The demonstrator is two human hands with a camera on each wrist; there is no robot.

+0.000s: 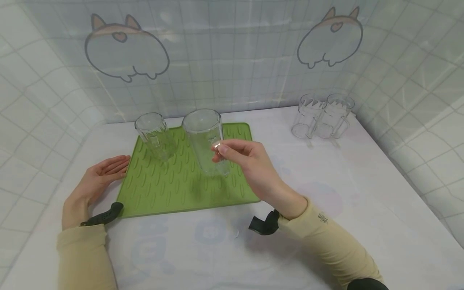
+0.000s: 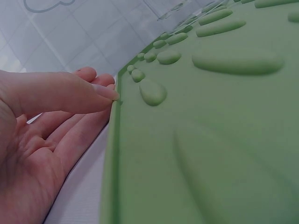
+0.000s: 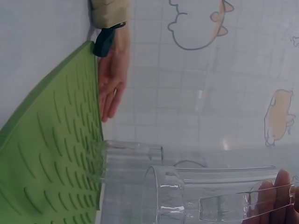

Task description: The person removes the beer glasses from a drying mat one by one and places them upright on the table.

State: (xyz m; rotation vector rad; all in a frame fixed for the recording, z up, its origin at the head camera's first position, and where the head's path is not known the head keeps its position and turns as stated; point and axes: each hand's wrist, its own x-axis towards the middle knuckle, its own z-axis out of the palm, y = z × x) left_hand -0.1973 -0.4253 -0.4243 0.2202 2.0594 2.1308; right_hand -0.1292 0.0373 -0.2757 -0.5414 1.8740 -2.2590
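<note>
In the head view my right hand (image 1: pixel 251 167) holds a clear glass mug (image 1: pixel 199 141) by its handle, thumb and fingers pinched together. The mug hangs upright over the green ridged mat (image 1: pixel 159 197); its thick base faces the mat in the right wrist view. Another clear glass mug (image 1: pixel 152 139) stands on the mat's back left part. My left hand (image 1: pixel 103 175) rests along the mat's left edge with fingers loosely extended. The left wrist view has its thumb (image 2: pixel 88 95) touching the raised rim, the other fingers beside it.
Two more clear glass mugs (image 1: pixel 306 117) stand close together at the back right of the white-covered table (image 1: pixel 174 249). A tiled wall covering (image 1: pixel 232 60) with cartoon animal drawings rises behind the table, and similar walls close off both sides.
</note>
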